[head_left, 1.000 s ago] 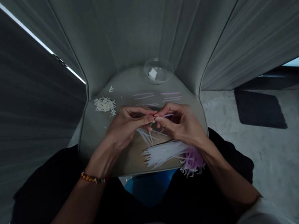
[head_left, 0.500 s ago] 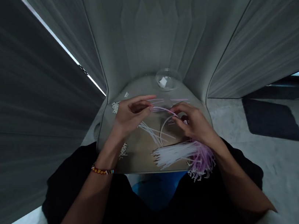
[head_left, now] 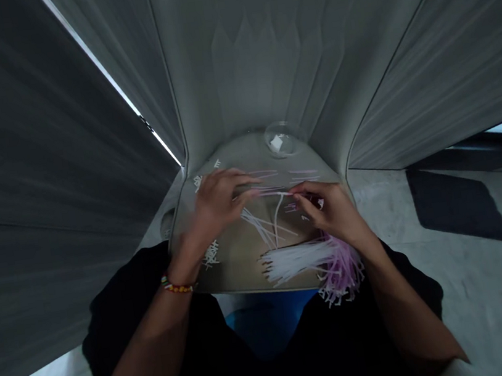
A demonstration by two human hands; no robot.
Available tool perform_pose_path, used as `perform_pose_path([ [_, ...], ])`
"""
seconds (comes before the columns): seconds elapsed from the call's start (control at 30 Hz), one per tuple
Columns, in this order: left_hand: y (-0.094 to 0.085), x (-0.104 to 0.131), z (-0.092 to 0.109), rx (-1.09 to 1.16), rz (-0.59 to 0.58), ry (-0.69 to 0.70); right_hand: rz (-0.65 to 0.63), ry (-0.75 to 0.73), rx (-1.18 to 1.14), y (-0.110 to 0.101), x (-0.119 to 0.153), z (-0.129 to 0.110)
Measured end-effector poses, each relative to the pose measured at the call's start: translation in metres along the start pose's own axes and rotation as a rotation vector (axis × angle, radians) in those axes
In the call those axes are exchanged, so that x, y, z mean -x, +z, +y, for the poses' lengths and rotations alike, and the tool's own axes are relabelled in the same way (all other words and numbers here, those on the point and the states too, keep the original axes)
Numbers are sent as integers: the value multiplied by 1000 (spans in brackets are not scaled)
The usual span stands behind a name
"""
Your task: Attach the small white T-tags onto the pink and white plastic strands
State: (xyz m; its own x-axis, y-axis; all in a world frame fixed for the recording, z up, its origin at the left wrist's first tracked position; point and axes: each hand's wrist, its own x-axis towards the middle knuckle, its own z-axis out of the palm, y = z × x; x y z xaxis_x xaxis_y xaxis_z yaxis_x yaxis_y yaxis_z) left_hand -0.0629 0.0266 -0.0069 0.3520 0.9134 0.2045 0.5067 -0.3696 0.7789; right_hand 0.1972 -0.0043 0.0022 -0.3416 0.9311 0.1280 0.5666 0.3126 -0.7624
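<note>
Left hand: motion-blurred, back uppermost, fingers stretched toward the right hand, thumb nearer the body; grip unclear. Right hand: thumb and index finger pinched at the tips, aimed at the left. Hands apart, near level. Left forearm and right forearm bare, set wider behind the hands.

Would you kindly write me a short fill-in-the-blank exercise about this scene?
The beaded bracelet circles the person's ____ wrist. Inside the clear container lies a small ____ piece. The dark mat lies on the ____, right of the chair. Compared with the left hand, the ____ one is nearer the bundle of white strips.

Missing words: left; white; floor; right.
</note>
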Motion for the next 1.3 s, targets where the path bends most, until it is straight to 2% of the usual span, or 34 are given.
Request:
perform_pose_path([
  [0.07,13,1,10,-10,68,96,-9,-26,14,1,-2,-4],
  [0.17,34,2,25,129,24,156,-28,-72,50,2,-3,-15],
  [0.27,47,4,31,291,67,62,-94,-90,102,-2,-3,-26],
  [0.37,49,5,31,394,46,-41,-201,-149,175,-17,-9,-32],
  [0.4,49,6,30,416,37,-61,-229,-169,195,-24,-15,-33],
  [0.47,47,6,30,428,36,-80,-169,-172,236,-36,-33,-33],
  [0.5,47,6,31,415,36,-73,-104,-174,246,-40,-47,-33],
  [0.57,45,7,34,359,33,-28,-119,-189,203,-39,-80,-32],
  [0.67,44,9,41,288,21,48,-248,-272,125,-12,-134,-27],
  [0.77,42,13,47,291,-31,84,-526,-385,157,35,-172,-17],
  [0.83,42,14,49,318,-57,110,-638,-460,214,65,-182,-10],
  [0.93,44,15,49,380,-48,156,-596,-527,225,93,-178,-3],
  [1.17,51,12,50,573,28,144,-556,-488,219,103,-169,2],
  [1.3,48,11,50,555,-2,115,-548,-414,183,95,-171,0],
])
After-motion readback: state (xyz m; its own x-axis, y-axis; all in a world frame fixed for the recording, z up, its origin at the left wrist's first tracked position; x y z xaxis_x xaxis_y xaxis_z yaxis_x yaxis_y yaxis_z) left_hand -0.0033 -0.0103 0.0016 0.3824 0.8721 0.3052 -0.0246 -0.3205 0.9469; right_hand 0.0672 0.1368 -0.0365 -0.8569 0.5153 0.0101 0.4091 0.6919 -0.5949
